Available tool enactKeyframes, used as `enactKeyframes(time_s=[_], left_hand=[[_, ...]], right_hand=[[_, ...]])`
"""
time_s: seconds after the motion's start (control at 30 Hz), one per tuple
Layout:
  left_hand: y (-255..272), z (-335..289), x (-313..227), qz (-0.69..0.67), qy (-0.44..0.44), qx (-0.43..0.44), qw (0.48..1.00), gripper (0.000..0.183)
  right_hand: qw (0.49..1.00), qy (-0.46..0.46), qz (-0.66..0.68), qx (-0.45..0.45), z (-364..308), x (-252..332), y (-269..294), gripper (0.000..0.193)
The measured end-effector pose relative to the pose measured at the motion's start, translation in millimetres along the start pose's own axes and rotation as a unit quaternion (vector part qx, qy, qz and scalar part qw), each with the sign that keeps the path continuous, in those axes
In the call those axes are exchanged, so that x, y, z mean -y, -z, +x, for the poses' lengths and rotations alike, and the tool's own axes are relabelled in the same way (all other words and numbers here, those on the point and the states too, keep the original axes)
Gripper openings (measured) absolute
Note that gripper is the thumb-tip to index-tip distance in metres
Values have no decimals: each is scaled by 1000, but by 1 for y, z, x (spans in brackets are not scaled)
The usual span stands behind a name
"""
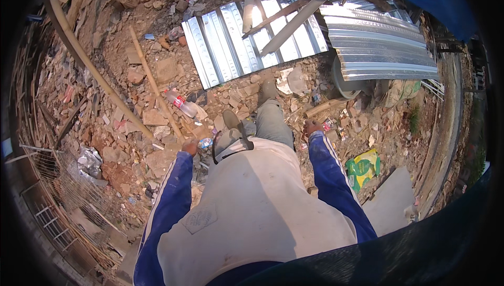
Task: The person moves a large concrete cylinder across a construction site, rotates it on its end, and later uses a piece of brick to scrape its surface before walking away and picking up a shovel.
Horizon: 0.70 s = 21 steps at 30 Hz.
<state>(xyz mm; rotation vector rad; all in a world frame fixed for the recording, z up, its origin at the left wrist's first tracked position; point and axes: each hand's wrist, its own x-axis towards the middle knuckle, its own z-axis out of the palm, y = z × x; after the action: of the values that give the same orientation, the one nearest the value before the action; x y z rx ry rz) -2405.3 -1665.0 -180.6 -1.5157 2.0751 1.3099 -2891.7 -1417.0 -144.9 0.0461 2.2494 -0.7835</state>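
That plastic bottle (180,102) in the rubble looks near empty. Your left hand (190,146) and right hand (313,127) hang loose at your sides, holding nothing.

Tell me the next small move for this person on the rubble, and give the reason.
Probably a short, careful step toward the corrugated metal sheets, placing the foot on a flat patch. Both the left hand and right hand hang empty at the sides, loose bricks and a plastic bottle litter the ground just ahead, and the sheets lie directly in front.
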Motion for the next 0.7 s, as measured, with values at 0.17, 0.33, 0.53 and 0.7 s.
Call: enactKeyframes(time_s=[0.17, 0.33, 0.53, 0.7], left_hand=[[-23, -52, 21, -290, 347, 3, 892, 26], [14, -44, -32, -339, 429, -18, 837, 34], [29, 56, -248, -369, 289, -126, 874, 34], [47, 89, -386, -318, 22, -114, 941, 46]], right_hand=[[992, -3, -120, 44, 73, -16, -28, 22], [949, 90, -294, 68, 137, 28, -54, 33], [946, 151, -287, 22, 279, 125, -17, 29], [989, 42, -136, 43, 355, 221, 17, 18]])
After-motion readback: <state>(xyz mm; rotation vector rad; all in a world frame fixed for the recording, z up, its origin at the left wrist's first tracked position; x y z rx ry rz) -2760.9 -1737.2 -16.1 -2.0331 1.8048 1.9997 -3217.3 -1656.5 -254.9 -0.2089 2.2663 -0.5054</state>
